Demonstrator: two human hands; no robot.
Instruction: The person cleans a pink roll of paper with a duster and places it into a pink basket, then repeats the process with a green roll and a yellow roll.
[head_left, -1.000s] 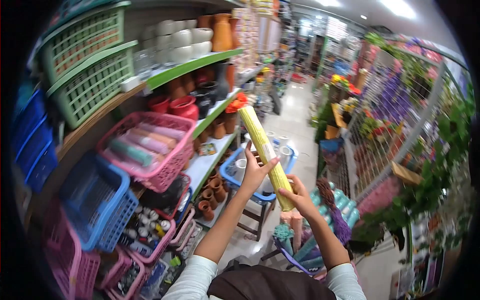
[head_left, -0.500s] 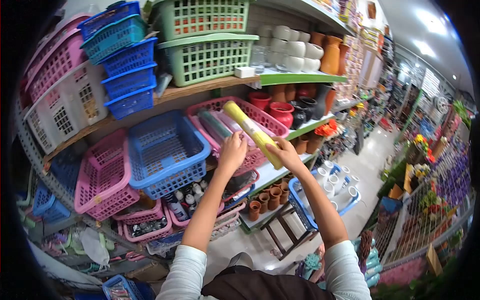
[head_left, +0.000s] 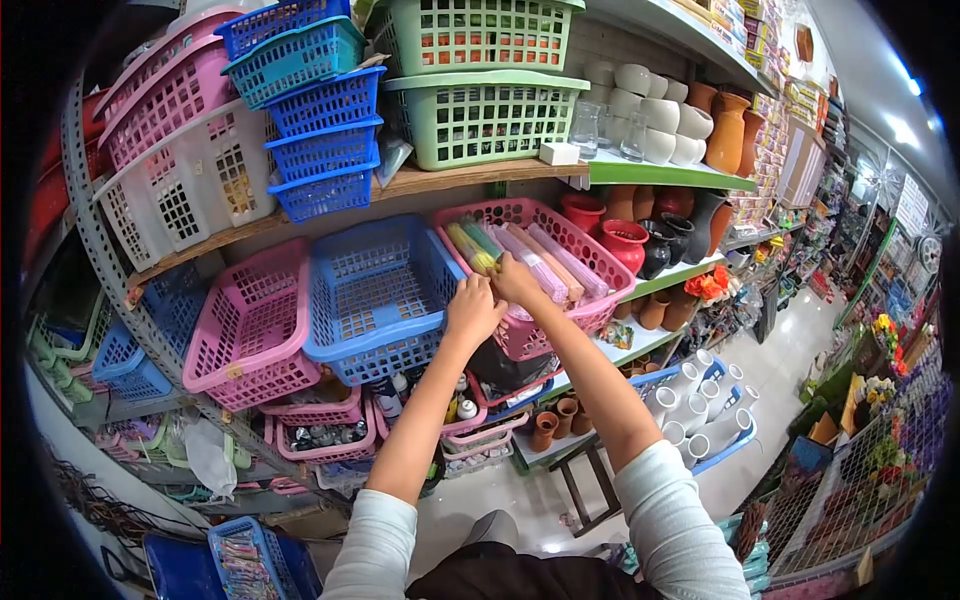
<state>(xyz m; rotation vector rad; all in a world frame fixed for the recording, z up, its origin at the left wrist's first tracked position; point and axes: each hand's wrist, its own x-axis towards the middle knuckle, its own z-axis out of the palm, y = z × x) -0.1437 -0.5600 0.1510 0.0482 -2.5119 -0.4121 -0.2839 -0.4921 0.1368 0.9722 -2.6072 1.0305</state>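
Several wrapped rolls in yellow, green, pink and peach lie side by side in a pink basket (head_left: 590,262) on the shelf. The yellow roll (head_left: 468,245) is at the basket's left side, beside the green roll (head_left: 482,236). My right hand (head_left: 516,280) is closed on the near end of the yellow roll. Just left of it, my left hand (head_left: 474,310) has its fingers curled at the basket's near edge, by the same roll end; what they hold, if anything, is hidden. Pink rolls (head_left: 540,268) lie to the right of my hands.
An empty blue basket (head_left: 385,345) and a pink basket (head_left: 250,375) stand to the left. Above is a wooden shelf edge (head_left: 440,178) with green baskets (head_left: 480,120). Red pots (head_left: 624,246) stand at right. White vases (head_left: 690,410) fill a low blue crate.
The yellow roll has gone from being held above the pink basket to lying inside it, left of the others. Both hands have moved with it, and the view has shifted.
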